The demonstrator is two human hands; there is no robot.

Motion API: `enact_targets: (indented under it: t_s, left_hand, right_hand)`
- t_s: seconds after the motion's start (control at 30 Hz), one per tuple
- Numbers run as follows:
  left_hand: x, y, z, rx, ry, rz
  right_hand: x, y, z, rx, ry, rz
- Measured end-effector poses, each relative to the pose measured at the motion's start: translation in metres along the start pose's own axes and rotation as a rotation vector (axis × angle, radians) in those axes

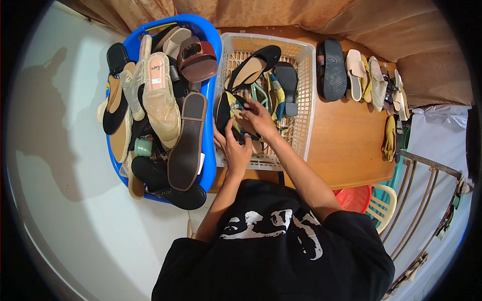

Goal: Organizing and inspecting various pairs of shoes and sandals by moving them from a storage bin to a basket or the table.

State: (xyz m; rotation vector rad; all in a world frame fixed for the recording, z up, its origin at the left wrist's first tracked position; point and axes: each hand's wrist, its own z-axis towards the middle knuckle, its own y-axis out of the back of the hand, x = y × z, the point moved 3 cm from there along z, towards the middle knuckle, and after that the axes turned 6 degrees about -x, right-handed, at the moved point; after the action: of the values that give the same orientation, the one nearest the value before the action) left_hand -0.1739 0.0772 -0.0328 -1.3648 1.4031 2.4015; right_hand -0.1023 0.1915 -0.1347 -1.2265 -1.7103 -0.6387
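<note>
Right hand at tan-soled, seemingly yellow-patterned sandal

The basin is showing bright blue, and the basket is appearing translucent white. Inside the basket, a closed-toe shoe is pairing black with a beige insole, while a printed sandal is mixing yellow and blue on its strap. In the basin, a slide is wearing reddish brown, a clear sandal is displaying a pink insole, and a cylinder is showing pale green. The counter is gleaming orange-brown; the shirt is carrying white print on black.
</note>
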Motion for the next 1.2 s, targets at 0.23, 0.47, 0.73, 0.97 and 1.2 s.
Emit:
enact_targets:
  t_s: [0.23,0.47,0.73,0.97,1.2]
  left_hand:
    - [0.015,0.004,-0.002,0.018,0.015,0.074]
    - [0.025,0.001,-0.006,-0.037,0.081,-0.144]
    - [0.026,0.006,-0.019,-0.193,0.128,-0.182]
    - [0.013,0.006,-0.029,-0.2,0.008,-0.23]
    - [-0.044,-0.004,-0.051,-0.087,-0.001,-0.574]
  right_hand:
    - [0.033,-0.029,0.027,0.106,-0.211,0.169]
    - [0.043,-0.024,0.05,0.045,-0.172,0.197]
    - [0.067,0.064,-0.03,-0.322,-0.019,0.283]
    - [0.047,0.138,-0.12,-0.137,0.088,0.11]
    - [0.028,0.159,-0.194,-0.009,-0.04,0.402]
